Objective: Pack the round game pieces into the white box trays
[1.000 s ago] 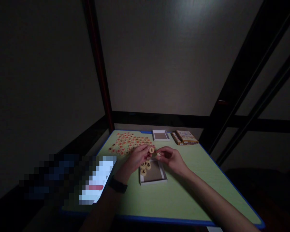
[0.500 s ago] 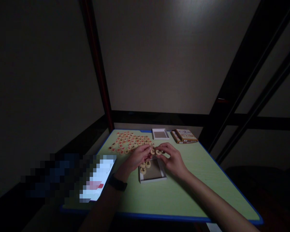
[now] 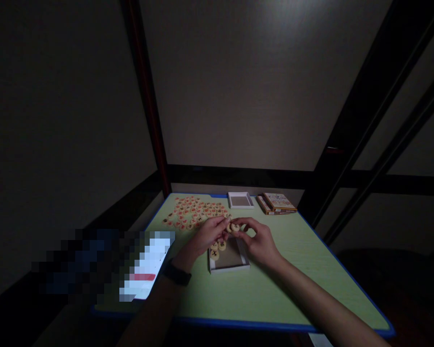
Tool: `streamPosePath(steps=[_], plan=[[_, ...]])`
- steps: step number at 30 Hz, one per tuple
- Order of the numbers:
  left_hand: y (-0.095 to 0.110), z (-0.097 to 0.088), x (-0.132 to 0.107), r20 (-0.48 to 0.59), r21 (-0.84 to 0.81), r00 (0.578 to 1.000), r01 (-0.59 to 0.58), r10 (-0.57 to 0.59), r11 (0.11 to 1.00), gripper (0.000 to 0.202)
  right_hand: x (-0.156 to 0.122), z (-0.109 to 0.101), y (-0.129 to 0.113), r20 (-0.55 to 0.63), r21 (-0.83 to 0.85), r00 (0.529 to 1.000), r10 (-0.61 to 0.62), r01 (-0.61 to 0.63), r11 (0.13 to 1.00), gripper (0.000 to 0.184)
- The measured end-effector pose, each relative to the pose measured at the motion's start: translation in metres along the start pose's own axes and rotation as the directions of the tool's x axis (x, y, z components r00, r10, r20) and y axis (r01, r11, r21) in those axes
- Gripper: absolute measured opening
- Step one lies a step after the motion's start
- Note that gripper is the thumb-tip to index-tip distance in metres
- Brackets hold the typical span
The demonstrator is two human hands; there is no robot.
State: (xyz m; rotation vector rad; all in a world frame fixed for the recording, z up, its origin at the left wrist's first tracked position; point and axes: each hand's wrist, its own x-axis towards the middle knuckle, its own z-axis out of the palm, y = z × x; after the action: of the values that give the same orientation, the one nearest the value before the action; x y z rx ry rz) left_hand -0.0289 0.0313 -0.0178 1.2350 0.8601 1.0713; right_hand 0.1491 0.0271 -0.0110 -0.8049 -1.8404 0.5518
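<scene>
A broad black band (image 3: 176, 273), like a watch strap, wraps my wrist just behind my left hand (image 3: 208, 235); my right hand (image 3: 259, 241) and both forearms are bare as far as the view shows

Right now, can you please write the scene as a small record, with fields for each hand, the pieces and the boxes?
Left hand: pinches the held discs at its fingertips; dark wristband on the wrist.
Right hand: pinches the same discs from the other side.
Open tray: under the hands, with stored discs in its left part.
Loose discs: spread flat on the far left of the green table.
Far edge: small white tray, orange box.
</scene>
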Motion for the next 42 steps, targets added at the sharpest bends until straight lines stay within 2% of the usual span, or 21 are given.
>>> streamPosePath(steps=[3, 6, 12, 15, 18, 21, 24, 26, 30, 34, 42], plan=[[0.002, 0.0, 0.0, -0.006, -0.073, 1.0, -0.014, 0.014, 0.997, 0.042, 0.002, -0.003, 0.001, -0.036, 0.014, 0.999, 0.011, -0.011, 1.0, 0.01], [0.004, 0.0, -0.001, -0.004, -0.102, 1.0, -0.024, 0.023, 0.995, 0.043, 0.003, -0.004, 0.002, -0.015, -0.014, 0.999, -0.036, 0.036, 0.999, 0.011], [0.0, 0.001, 0.0, -0.027, 0.046, 1.0, -0.012, 0.013, 0.999, 0.046, 0.0, 0.0, 0.0, 0.057, -0.08, 0.989, -0.138, 0.142, 0.987, 0.015], [0.001, 0.001, 0.0, -0.034, 0.04, 0.999, -0.024, 0.025, 0.999, 0.045, 0.001, -0.001, -0.001, 0.057, -0.085, 0.991, -0.119, 0.123, 0.989, 0.013], [0.006, -0.002, 0.0, -0.109, -0.03, 0.993, -0.04, 0.036, 0.999, 0.045, 0.002, -0.004, -0.002, 0.081, -0.106, 0.996, -0.037, 0.046, 0.993, 0.014], [0.009, -0.006, 0.001, -0.228, -0.115, 0.971, -0.1, 0.071, 0.988, 0.05, -0.001, -0.006, -0.003, 0.267, -0.133, 0.963, 0.039, -0.004, 0.991, 0.015], [0.01, -0.008, 0.001, -0.289, -0.155, 0.955, -0.12, 0.071, 0.981, 0.051, -0.006, -0.003, -0.003, 0.487, -0.16, 0.873, 0.021, 0.065, 0.985, 0.023], [0.009, -0.009, 0.002, -0.302, -0.142, 0.951, -0.109, 0.062, 0.984, 0.048, -0.01, 0.0, -0.003, 0.552, -0.185, 0.834, 0.017, 0.102, 0.977, 0.03], [0.005, -0.01, 0.004, -0.307, -0.1, 0.95, -0.084, 0.05, 0.991, 0.04, -0.012, 0.005, -0.001, 0.572, -0.199, 0.82, 0.02, 0.114, 0.973, 0.034], [0.001, -0.012, 0.006, -0.289, -0.04, 0.955, -0.088, 0.073, 0.995, 0.031, -0.012, 0.007, 0.001, 0.597, -0.141, 0.8, -0.064, 0.183, 0.973, 0.03], [0.002, -0.012, 0.004, -0.268, -0.02, 0.961, -0.067, 0.059, 0.998, 0.03, -0.015, 0.013, 0.006, 0.548, -0.127, 0.826, -0.136, 0.243, 0.962, 0.034]])
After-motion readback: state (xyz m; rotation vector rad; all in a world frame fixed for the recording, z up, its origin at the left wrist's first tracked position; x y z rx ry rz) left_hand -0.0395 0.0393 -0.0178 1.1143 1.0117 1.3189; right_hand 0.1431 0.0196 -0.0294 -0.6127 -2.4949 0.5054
